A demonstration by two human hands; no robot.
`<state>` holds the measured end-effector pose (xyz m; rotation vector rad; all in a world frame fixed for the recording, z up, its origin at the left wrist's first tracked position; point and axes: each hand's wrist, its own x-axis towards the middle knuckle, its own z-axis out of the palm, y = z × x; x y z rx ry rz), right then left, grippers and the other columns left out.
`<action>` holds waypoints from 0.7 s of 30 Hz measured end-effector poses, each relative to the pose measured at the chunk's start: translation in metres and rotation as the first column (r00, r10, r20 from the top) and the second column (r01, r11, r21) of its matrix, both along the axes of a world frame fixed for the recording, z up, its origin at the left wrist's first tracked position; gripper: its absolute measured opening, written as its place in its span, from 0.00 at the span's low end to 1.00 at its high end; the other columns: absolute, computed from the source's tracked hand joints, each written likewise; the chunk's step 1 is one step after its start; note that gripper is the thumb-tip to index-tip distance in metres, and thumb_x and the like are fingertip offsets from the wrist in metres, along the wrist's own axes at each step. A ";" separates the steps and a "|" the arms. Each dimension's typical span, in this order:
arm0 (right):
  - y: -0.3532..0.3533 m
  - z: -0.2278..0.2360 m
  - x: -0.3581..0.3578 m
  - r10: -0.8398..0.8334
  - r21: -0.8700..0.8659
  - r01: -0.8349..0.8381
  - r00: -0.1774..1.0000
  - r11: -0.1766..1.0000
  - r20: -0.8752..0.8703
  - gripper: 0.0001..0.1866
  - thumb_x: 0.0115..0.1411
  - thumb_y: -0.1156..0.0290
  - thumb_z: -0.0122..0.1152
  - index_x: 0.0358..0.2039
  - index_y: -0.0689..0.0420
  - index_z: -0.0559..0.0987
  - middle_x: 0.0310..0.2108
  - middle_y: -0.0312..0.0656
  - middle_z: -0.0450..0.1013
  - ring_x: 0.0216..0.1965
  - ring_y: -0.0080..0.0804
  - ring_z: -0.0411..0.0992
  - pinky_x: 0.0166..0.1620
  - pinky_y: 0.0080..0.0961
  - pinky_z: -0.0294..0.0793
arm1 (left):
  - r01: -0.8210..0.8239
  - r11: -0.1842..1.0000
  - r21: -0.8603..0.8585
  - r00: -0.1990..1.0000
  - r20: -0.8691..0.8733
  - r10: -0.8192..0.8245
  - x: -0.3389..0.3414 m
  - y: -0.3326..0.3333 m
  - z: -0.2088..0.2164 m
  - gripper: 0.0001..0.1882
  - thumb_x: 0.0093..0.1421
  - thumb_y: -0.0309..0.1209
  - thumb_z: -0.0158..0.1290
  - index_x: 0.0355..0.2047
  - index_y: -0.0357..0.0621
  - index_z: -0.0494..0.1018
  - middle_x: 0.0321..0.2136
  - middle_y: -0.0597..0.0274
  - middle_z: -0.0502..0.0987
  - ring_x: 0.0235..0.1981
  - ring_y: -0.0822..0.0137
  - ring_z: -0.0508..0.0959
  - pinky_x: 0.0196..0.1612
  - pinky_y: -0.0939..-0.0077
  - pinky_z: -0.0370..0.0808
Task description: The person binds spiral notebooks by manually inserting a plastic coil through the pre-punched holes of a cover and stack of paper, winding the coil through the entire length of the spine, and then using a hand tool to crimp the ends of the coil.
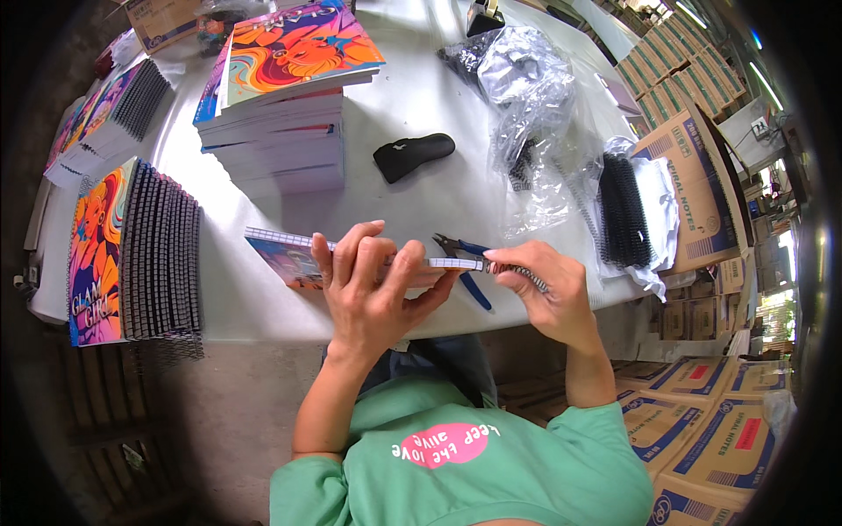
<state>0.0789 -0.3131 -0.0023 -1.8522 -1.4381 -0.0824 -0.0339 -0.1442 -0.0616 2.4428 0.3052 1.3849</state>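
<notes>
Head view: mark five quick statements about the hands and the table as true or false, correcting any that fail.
1. The left hand holds a notebook. True.
2. The right hand is empty. False: it holds a spiral coil.
3. The pliers have blue handles. True.
4. The tall stack stands right of the clear plastic bag. False: it stands left.
5. A black object lies on the table. True.
</notes>
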 end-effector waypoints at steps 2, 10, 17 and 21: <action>0.004 0.013 0.003 0.006 -0.184 -0.077 0.934 0.980 -0.357 0.09 0.59 0.78 0.54 0.40 0.60 0.77 0.23 0.39 0.73 0.20 0.25 0.70 0.23 0.21 0.69 | 0.023 1.000 -0.018 1.000 -0.015 -0.024 -0.001 0.002 0.002 0.18 0.37 0.41 0.67 0.27 0.54 0.72 0.26 0.67 0.66 0.43 0.64 0.72 0.64 0.53 0.42; 0.036 0.018 0.067 0.223 -0.364 -0.648 0.642 0.669 -0.734 0.15 0.60 0.81 0.46 0.46 0.56 0.75 0.28 0.39 0.75 0.29 0.24 0.76 0.30 0.17 0.73 | 0.190 0.977 -0.100 0.981 -0.027 -0.194 -0.016 0.013 0.009 0.17 0.38 0.43 0.67 0.22 0.53 0.72 0.23 0.67 0.65 0.40 0.63 0.72 0.64 0.54 0.44; 0.111 -0.106 0.122 0.012 -0.310 0.124 0.915 0.943 0.403 0.26 0.49 0.82 0.51 0.51 0.54 0.72 0.49 0.44 0.70 0.54 0.42 0.64 0.55 0.33 0.64 | 0.157 0.987 -0.026 0.987 -0.032 -0.157 -0.025 0.006 0.004 0.18 0.40 0.47 0.66 0.18 0.54 0.70 0.22 0.68 0.64 0.50 0.60 0.70 0.65 0.51 0.38; 0.091 -0.103 0.127 -0.002 -0.128 0.023 0.987 0.992 0.163 0.23 0.52 0.81 0.52 0.50 0.55 0.73 0.43 0.46 0.74 0.45 0.38 0.72 0.48 0.31 0.70 | 0.014 1.000 -0.011 0.999 -0.036 -0.014 -0.025 -0.005 0.006 0.20 0.41 0.50 0.65 0.17 0.53 0.69 0.23 0.66 0.64 0.55 0.55 0.67 0.65 0.50 0.34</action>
